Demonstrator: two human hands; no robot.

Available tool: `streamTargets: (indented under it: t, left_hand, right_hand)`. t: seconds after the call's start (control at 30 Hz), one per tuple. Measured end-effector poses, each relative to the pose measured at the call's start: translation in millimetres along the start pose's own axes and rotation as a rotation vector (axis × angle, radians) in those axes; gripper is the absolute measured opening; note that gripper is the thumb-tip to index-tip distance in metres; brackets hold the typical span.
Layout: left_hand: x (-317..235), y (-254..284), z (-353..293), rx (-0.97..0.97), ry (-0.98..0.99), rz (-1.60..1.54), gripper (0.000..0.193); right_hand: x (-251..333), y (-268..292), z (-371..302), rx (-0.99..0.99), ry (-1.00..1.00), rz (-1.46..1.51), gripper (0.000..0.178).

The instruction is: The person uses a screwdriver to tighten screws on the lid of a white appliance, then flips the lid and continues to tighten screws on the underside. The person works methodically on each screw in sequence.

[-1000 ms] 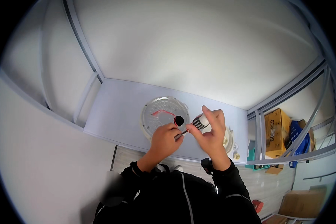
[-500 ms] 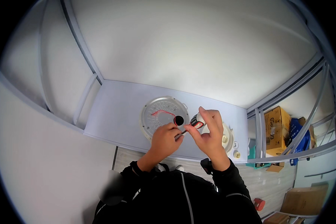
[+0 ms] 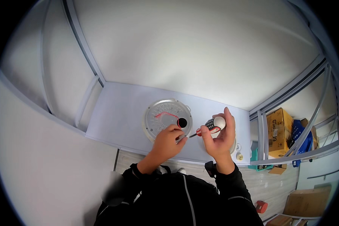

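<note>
- Centrally, just below mid-frame, a round grey disc (image 3: 168, 119) lay flat on the pale counter (image 3: 116, 116), red wire and a dark hole on its face.
- The left hand (image 3: 168, 141) rested on the disc's lower right edge, fingers pinched near the screwdriver tip, likely to steady it; whether it grasped anything, I could not tell.
- The right hand (image 3: 219, 137) was clenched round the screwdriver (image 3: 209, 127), its shaft slanting down-left toward the rim.
- Cardboard boxes (image 3: 279, 130) stood at right.

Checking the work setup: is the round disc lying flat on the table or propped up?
Flat. The disc lies face up on the table, its whole round rim resting on the surface.
</note>
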State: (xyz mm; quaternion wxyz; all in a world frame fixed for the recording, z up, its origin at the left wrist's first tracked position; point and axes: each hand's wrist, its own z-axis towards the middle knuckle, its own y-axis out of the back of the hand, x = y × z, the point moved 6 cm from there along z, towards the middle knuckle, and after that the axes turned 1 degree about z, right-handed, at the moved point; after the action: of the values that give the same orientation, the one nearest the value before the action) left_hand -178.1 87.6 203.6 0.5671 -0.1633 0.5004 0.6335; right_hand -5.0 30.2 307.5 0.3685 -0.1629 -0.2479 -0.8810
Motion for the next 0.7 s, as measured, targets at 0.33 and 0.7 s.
streamTargets:
  t: [0.33, 0.7]
  left_hand:
    - [31.9, 110.7, -5.1, -0.037, -0.218, 0.308, 0.03]
    - [73.3, 107.0, -16.5, 0.052, -0.227, 0.347, 0.039]
  right_hand:
    - [-20.5, 17.3, -19.4, -0.032, -0.145, 0.026, 0.078]
    - [-16.3, 16.7, -27.2, -0.139, -0.154, 0.176, 0.067]
